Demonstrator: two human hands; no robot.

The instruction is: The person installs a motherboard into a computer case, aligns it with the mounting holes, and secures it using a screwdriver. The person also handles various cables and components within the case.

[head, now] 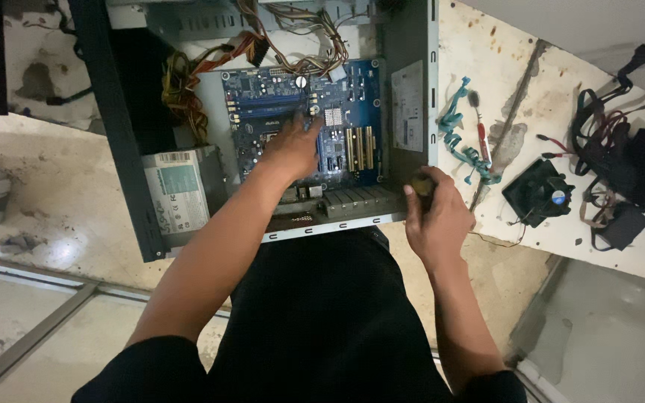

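Head view: the blue motherboard [304, 123] lies flat inside the open grey computer case [412, 45] on the white counter [516, 82]. The left hand [291, 145] rests on the board, fingers spread and gripping nothing. The right hand [434, 216] is clamped on a screwdriver handle [422, 183] at the case's near corner. Teal cables [463, 142] and a black cooler fan [537, 192] lie well apart to the right.

Stained white bench [487, 45] w/ open PC case [409, 45], teal cable [457, 142], cooler fan [539, 192].
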